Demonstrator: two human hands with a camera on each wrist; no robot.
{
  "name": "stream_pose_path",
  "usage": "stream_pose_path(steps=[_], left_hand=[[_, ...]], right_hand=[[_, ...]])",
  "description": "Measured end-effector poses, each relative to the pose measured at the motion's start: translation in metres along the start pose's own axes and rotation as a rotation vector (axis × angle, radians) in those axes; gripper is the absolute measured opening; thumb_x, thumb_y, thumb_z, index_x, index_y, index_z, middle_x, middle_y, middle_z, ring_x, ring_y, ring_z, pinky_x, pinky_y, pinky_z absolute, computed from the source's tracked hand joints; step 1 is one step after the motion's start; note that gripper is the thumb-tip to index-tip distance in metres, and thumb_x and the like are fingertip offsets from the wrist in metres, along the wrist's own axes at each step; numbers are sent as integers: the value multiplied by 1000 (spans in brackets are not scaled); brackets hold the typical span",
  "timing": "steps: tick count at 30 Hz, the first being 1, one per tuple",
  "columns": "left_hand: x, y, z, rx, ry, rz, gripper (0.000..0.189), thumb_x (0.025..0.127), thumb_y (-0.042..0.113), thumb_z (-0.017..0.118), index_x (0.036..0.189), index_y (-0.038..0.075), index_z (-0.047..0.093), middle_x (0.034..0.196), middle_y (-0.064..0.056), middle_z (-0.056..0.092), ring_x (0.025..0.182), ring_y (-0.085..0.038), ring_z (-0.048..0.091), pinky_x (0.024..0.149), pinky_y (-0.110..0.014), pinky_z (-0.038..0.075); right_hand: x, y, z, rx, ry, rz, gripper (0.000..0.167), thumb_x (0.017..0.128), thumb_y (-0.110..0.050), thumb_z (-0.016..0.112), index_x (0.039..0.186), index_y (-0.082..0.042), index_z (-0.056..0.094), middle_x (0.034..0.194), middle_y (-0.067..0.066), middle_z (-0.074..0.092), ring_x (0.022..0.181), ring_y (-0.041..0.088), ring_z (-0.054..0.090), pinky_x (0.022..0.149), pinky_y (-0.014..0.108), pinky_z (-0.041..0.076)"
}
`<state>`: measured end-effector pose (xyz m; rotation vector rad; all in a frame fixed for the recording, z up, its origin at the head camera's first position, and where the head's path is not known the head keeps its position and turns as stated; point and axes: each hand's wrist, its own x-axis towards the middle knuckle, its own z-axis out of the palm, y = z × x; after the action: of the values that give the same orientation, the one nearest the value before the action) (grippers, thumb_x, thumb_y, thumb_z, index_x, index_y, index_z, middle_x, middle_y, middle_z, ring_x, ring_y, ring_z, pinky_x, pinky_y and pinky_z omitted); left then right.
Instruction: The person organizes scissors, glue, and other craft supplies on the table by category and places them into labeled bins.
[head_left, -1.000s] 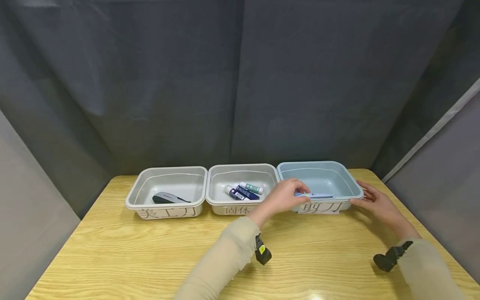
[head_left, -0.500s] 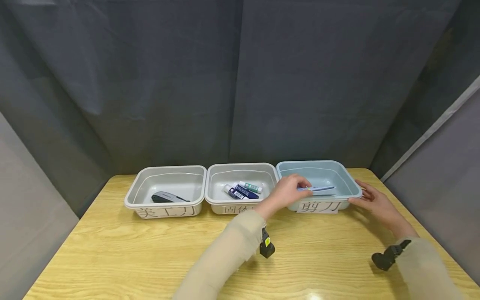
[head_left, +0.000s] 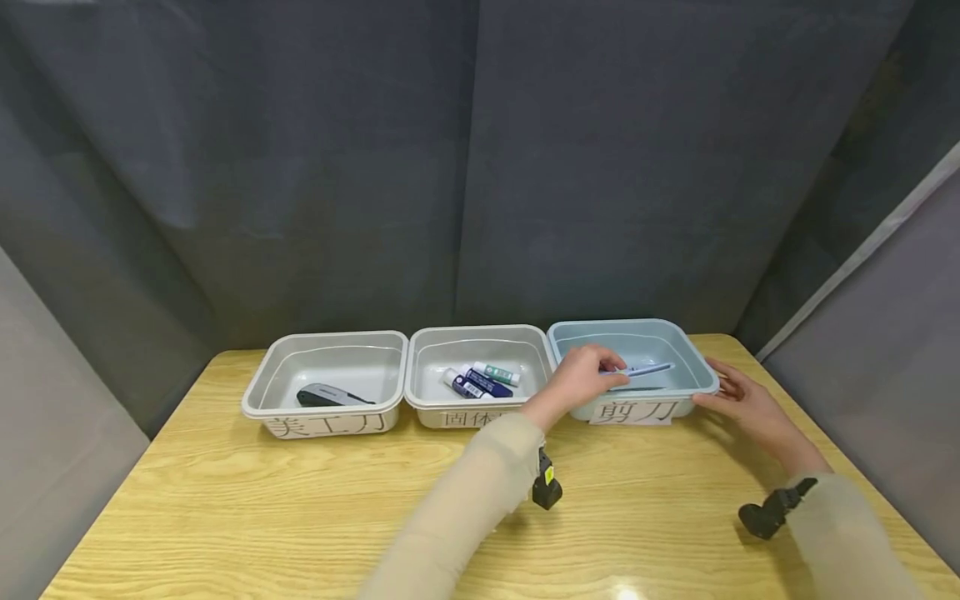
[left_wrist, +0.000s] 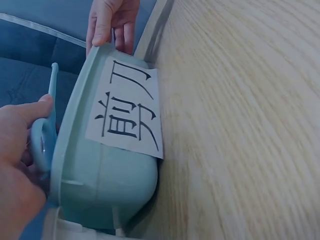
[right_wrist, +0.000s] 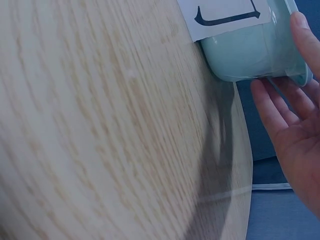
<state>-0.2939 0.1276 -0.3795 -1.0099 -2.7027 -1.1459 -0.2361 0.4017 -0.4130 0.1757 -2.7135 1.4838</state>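
Note:
My left hand (head_left: 581, 377) reaches over the front rim of the light blue bin (head_left: 686, 392) and pinches a pair of pale blue scissors (head_left: 651, 368). In the left wrist view, the handle of the scissors (left_wrist: 42, 145) lies against the fingers, partly hidden by them, and a slim part points away from the palm. My right hand (head_left: 750, 410) grips the bin's front right corner. Seen from the right wrist, the thumb is on the rim and the fingers are below it. A paper label (head_left: 633, 412) with black characters is on the bin's front.
Two grey bins stand in a row left of the blue one. The left bin (head_left: 251, 400) holds a utility knife (head_left: 330, 395); the middle bin (head_left: 420, 398) holds several glue sticks (head_left: 487, 382). Dark curtains (head_left: 360, 167) rise behind the wooden table (head_left: 262, 500).
My left hand has moved slightly right and farther into the blue bin with the scissors, whose tip has swung toward the back. The right hand has stayed at the corner.

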Motion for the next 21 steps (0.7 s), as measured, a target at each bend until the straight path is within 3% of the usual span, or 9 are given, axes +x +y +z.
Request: stream_pose_path(steps=[3,8,10,15,17,21], left_hand=[[2,-1,2,17,-4,-4,18,83,27,66,98,17,70,86,9,60,76,0,51,66,-9,38],[4,0,5,86,-12,-3,18,84,25,65,98,16,70,88,7,60,77,-1,51,66,-9,36],[5,1,7,127,-18,-8,17,84,25,64,98,16,70,88,6,58,77,-2,50,66,-9,36],[5,3,12,205,-25,-39,14,85,26,64,96,19,70,90,8,57,79,-2,49,67,-10,37],[5,4,12,205,-20,-57,14,85,26,65,96,19,70,91,8,57,79,-2,50,67,-11,37],[6,3,10,185,-7,-69,14,86,26,63,96,19,69,91,7,58,80,-3,51,67,-11,39]], right_hand=[[1,1,0,7,8,-2,75,88,-22,60,144,2,15,125,7,50,94,-15,50,74,9,45],[1,0,0,-32,18,15,77,88,-25,60,144,1,15,133,30,39,92,-17,47,74,8,45],[0,0,-1,-28,19,13,77,88,-25,60,144,2,15,131,25,43,92,-18,47,73,8,45],[-2,1,-1,11,9,-2,75,88,-21,60,143,3,16,118,-3,52,91,-15,51,74,10,46],[-2,1,0,13,6,-5,75,88,-21,60,143,4,16,117,-4,52,91,-14,51,74,10,46],[-1,1,-1,4,10,1,75,88,-22,60,143,3,16,122,4,50,92,-15,50,74,10,46]])
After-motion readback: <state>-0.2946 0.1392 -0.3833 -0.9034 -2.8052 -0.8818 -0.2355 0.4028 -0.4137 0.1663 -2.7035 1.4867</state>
